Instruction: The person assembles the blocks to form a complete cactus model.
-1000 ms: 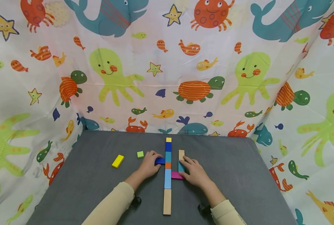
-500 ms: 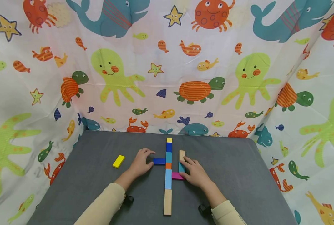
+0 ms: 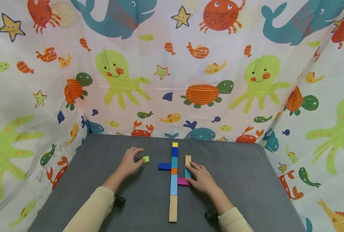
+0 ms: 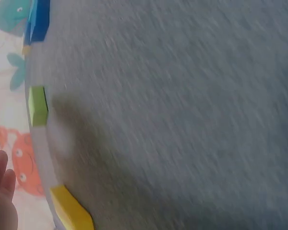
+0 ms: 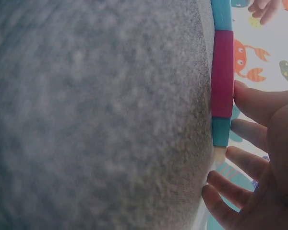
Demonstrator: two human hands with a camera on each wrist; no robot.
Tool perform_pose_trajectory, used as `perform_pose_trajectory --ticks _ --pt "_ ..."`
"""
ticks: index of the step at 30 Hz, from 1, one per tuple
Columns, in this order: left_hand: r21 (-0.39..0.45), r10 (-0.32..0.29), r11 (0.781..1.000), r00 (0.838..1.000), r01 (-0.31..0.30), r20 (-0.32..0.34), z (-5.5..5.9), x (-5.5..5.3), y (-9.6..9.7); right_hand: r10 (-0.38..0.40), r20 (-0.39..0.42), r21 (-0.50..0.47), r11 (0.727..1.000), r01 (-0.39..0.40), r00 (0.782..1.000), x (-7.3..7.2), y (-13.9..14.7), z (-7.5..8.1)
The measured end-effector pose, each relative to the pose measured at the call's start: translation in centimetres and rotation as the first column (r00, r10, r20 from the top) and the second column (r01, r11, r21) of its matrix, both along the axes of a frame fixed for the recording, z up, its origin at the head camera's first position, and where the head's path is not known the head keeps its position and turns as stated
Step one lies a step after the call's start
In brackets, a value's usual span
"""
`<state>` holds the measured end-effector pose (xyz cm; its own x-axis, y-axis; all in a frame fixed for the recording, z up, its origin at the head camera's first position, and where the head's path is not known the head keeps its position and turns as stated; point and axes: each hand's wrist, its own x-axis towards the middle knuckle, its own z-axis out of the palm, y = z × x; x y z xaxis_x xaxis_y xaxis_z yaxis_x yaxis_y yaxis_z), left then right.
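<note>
My left hand [image 3: 129,162] hovers beside a small green block [image 3: 146,159], its fingers extended and holding nothing. A yellow block [image 4: 72,211] shows in the left wrist view but is hidden behind that hand in the head view. My right hand [image 3: 202,178] rests with spread fingers along a teal block [image 3: 187,173] and a plain wooden block [image 3: 188,159]; its thumb lies at a magenta block [image 3: 183,182]. The magenta block juts right from a long block column, touching its light blue block [image 3: 174,184]. A blue block [image 3: 164,166] juts left from the column.
The column runs away from me: a long wooden block [image 3: 173,208] nearest, then light blue, an orange block [image 3: 174,171], a teal piece [image 3: 174,162], a dark blue piece [image 3: 175,151] and a yellow piece [image 3: 175,144]. A sea-animal curtain [image 3: 148,87] surrounds the grey table [image 3: 233,161].
My left hand has let go of the blue block at the column's left side and moved left, past the green block, covering the yellow block. The right hand stays in place.
</note>
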<state>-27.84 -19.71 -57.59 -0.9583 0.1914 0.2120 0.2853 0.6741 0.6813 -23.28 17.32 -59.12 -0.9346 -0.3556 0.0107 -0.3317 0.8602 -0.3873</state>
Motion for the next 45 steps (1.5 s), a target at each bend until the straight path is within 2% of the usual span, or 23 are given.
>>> perform_pose_trajectory --ticks 6,9,14,19,27,30,39,45 --pt "-0.047 0.014 0.999 1.000 -0.015 -0.014 -0.4 0.4 -2.1 -0.001 0.000 -0.003 1.000 0.001 1.000 0.0 0.0 0.0" --pt "-0.079 0.026 0.997 1.000 -0.026 0.001 -0.6 0.5 -3.2 -0.001 -0.004 -0.009 1.000 0.001 1.000 0.0 -0.1 0.1" --pt "-0.068 0.060 0.996 0.994 -0.054 0.087 -0.9 0.8 -5.1 0.002 -0.006 -0.011 1.000 -0.002 1.000 0.1 -0.1 0.2" --pt "-0.079 0.040 0.996 0.986 -0.028 0.159 -1.3 1.2 -6.4 0.002 0.000 -0.011 1.000 -0.002 1.000 0.1 -0.1 0.1" --pt "-0.121 -0.055 0.988 0.962 0.090 0.267 -1.9 1.7 -6.5 -0.012 0.002 -0.009 1.000 0.012 1.000 0.2 -0.1 0.2" --pt "-0.128 -0.055 0.987 0.955 0.096 0.291 -2.0 1.7 -6.6 -0.007 -0.002 -0.011 1.000 0.007 1.000 0.2 -0.1 0.2" --pt "-0.179 -0.010 0.982 0.956 0.065 0.293 -2.1 1.5 -7.2 0.002 -0.021 0.001 1.000 -0.002 1.000 0.2 -0.2 0.1" --pt "-0.203 0.011 0.977 0.943 0.060 0.333 -1.6 1.4 -7.1 0.000 -0.011 0.005 1.000 0.000 1.000 0.3 -0.2 0.1"
